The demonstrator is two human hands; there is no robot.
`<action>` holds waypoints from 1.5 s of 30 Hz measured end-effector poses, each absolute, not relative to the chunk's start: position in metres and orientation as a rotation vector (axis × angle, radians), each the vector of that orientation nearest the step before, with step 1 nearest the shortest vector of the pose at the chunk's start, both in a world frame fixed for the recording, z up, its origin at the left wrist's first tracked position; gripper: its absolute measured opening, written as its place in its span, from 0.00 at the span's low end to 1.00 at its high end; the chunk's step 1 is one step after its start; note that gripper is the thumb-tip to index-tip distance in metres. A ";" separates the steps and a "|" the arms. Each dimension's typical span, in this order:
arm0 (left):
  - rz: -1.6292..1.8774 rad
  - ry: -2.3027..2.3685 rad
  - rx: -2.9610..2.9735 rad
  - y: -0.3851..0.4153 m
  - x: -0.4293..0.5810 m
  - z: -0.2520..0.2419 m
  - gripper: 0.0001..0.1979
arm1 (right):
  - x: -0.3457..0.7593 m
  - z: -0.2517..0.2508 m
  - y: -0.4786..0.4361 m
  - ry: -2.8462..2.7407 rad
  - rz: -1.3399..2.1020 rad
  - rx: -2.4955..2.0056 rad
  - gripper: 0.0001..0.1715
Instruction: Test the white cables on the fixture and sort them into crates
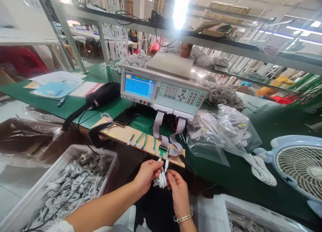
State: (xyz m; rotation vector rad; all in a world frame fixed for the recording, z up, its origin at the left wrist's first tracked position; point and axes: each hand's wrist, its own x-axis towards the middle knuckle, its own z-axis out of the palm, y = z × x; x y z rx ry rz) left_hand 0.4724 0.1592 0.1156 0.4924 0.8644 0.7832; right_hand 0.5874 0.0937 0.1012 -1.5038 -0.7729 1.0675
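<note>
My left hand and my right hand both pinch a small coiled white cable just below the front edge of the bench. The cable's two plug ends point up at a small green test board on a wooden fixture board. Grey ribbon cables run from that fixture up to a grey cable tester with a lit blue screen and a keypad. A bracelet circles my right wrist.
A white bin of coiled white cables stands at lower left, another bin at lower right. Clear bags of cables lie right of the tester, a blue fan beyond. A black pouch and papers lie left. A person sits behind the tester.
</note>
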 end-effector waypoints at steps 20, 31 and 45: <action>0.651 0.766 0.657 0.171 0.467 0.117 0.22 | 0.591 0.109 0.108 -0.658 1.201 -1.456 0.21; 0.639 0.787 0.683 0.176 0.467 0.120 0.22 | 0.591 0.107 0.120 -0.685 1.235 -1.468 0.22; 0.667 0.785 0.660 0.172 0.467 0.121 0.23 | 0.585 0.116 0.121 -0.667 1.176 -1.496 0.25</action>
